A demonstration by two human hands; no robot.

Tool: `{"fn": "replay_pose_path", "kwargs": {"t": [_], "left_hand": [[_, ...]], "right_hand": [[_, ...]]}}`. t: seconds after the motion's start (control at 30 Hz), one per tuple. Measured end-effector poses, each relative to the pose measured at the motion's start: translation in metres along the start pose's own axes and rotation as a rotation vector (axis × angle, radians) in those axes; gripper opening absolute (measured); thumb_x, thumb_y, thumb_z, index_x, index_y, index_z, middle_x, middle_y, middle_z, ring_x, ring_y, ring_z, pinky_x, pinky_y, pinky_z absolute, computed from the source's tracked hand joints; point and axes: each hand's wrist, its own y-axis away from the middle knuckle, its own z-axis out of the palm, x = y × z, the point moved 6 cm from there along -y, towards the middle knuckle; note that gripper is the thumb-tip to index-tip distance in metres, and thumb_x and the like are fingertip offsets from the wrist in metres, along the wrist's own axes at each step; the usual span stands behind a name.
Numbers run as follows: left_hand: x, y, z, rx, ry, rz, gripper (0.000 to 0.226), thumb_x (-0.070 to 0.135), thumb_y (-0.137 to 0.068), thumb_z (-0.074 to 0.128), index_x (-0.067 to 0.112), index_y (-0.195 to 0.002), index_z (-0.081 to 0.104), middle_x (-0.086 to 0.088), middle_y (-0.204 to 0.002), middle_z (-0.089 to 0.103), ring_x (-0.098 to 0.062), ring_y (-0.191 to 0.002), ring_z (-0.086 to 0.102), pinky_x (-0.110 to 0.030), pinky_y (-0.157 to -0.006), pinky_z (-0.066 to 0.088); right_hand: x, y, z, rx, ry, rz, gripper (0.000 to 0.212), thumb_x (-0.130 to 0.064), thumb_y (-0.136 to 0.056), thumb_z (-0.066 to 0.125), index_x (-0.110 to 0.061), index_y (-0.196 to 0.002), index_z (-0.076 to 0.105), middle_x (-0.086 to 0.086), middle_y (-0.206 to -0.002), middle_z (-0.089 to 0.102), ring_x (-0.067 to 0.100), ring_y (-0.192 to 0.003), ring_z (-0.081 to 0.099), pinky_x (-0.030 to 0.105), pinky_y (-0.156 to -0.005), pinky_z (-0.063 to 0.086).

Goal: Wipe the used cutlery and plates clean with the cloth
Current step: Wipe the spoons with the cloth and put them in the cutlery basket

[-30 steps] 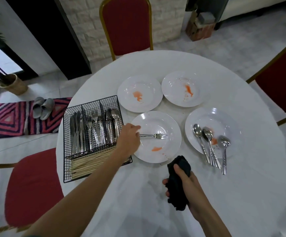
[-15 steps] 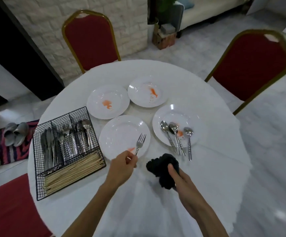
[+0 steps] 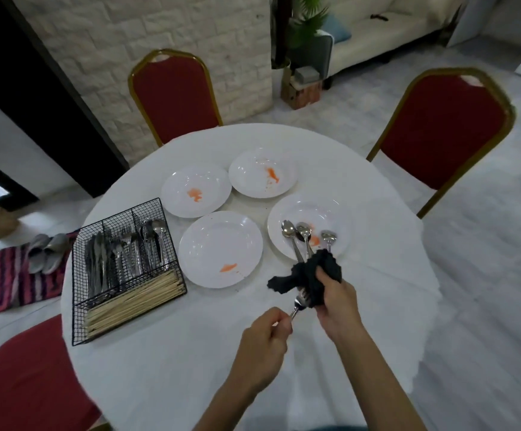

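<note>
- The fork (image 3: 299,303) is in the air just on the near side of the spoon plate (image 3: 341,213). Its tines point up into the black cloth (image 3: 306,273), and only the neck and part of the handle show.
- The left hand (image 3: 264,337) has its fingers curled round the end of the handle. The right hand (image 3: 335,298) grips the bunched cloth, squeezed round the tines.
- To do this well, I would hold the handle firmly and steadily with the left hand and let the right do the work. It should pinch through the cloth and draw it along the tines, then twist so the fabric reaches between the prongs.
- Turning a fresh fold of cloth inward should avoid smearing the residue back on.
- Three spoons (image 3: 304,233) lie in the spoon plate beside an orange smear. The cloth overlaps their handles in this view, but I cannot tell whether it touches them; lifting the hands clear would avoid knocking them.
- Left of the spoon plate sits a smeared plate (image 3: 218,241), and beyond it are two more stained plates (image 3: 195,181).
- Further left of the spoon plate, a wire basket (image 3: 119,214) on the counter (image 3: 166,368) holds sorted cutlery and is probably where the fork goes.
</note>
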Motion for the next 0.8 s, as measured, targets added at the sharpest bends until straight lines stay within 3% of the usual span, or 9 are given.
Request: {"fn": "replay_pose_path", "kwargs": {"t": [0.07,0.13,0.27,0.37,0.47,0.63,0.7,0.8], "left_hand": [[-0.003,0.008,-0.004,0.01,0.05,-0.034,0.024,0.023,-0.101,0.045,0.021,-0.079,0.053,0.008,-0.052,0.044,-0.012,-0.051,0.035,-0.025,-0.051,0.03],[-0.011,0.008,-0.014,0.103,0.143,-0.106,0.026,0.023,-0.102,0.046,0.02,-0.078,0.054,0.01,-0.051,0.042,-0.011,-0.049,0.034,-0.023,-0.047,0.028],[-0.006,-0.003,-0.015,0.195,0.153,-0.103,0.023,0.024,-0.103,0.044,0.022,-0.085,0.058,0.009,-0.055,0.047,-0.01,-0.048,0.037,-0.023,-0.048,0.031],[0.01,-0.001,0.002,0.172,0.081,-0.026,0.023,0.019,-0.103,0.042,0.031,-0.098,0.06,0.01,-0.066,0.055,-0.007,-0.055,0.047,-0.022,-0.054,0.038],[0.014,0.002,0.007,0.112,0.038,-0.009,0.025,0.022,-0.104,0.041,0.023,-0.08,0.05,0.009,-0.057,0.046,-0.01,-0.052,0.039,-0.029,-0.055,0.034],[0.009,0.016,0.013,-0.033,0.003,-0.041,0.025,0.025,-0.102,0.044,0.02,-0.078,0.05,0.009,-0.051,0.043,-0.012,-0.049,0.033,-0.024,-0.049,0.029],[0.001,0.022,0.011,-0.035,0.143,-0.123,0.028,0.021,-0.104,0.044,0.016,-0.077,0.05,0.005,-0.048,0.041,-0.013,-0.043,0.032,-0.024,-0.045,0.027],[-0.012,0.018,-0.005,0.081,0.316,-0.251,0.027,0.015,-0.105,0.043,0.009,-0.08,0.05,0.0,-0.049,0.04,-0.014,-0.04,0.032,-0.024,-0.042,0.026]], "right_hand": [[-0.02,-0.009,-0.016,0.06,-0.14,-0.025,0.018,-0.004,-0.099,0.058,0.005,-0.114,0.064,0.023,-0.117,0.067,0.026,-0.087,0.068,0.034,-0.064,0.06],[-0.029,-0.01,-0.023,0.025,-0.155,-0.018,0.016,-0.006,-0.101,0.056,-0.001,-0.113,0.064,0.02,-0.118,0.068,0.026,-0.092,0.068,0.037,-0.07,0.06],[-0.003,0.027,0.001,-0.203,0.053,0.076,0.028,-0.019,-0.101,0.057,-0.005,-0.123,0.066,0.012,-0.108,0.077,0.027,-0.1,0.073,0.037,-0.079,0.055],[0.018,0.051,0.026,-0.38,0.201,0.063,0.026,-0.015,-0.098,0.061,-0.009,-0.123,0.068,0.015,-0.113,0.076,0.032,-0.11,0.071,0.043,-0.095,0.055],[0.012,0.042,0.018,-0.296,0.128,0.048,0.024,-0.004,-0.094,0.065,-0.003,-0.117,0.069,0.018,-0.109,0.077,0.031,-0.103,0.073,0.037,-0.085,0.059],[-0.012,0.001,-0.023,-0.001,-0.065,-0.005,0.031,0.0,-0.093,0.063,0.007,-0.124,0.063,0.021,-0.106,0.073,0.03,-0.086,0.067,0.04,-0.074,0.053],[-0.024,-0.012,-0.04,0.062,-0.154,0.006,0.031,-0.002,-0.095,0.062,0.004,-0.125,0.062,0.023,-0.115,0.07,0.031,-0.092,0.066,0.044,-0.084,0.053],[-0.02,-0.004,-0.035,-0.073,-0.139,0.068,0.026,-0.007,-0.098,0.058,0.002,-0.12,0.065,0.021,-0.112,0.073,0.035,-0.102,0.068,0.053,-0.103,0.05]]}}
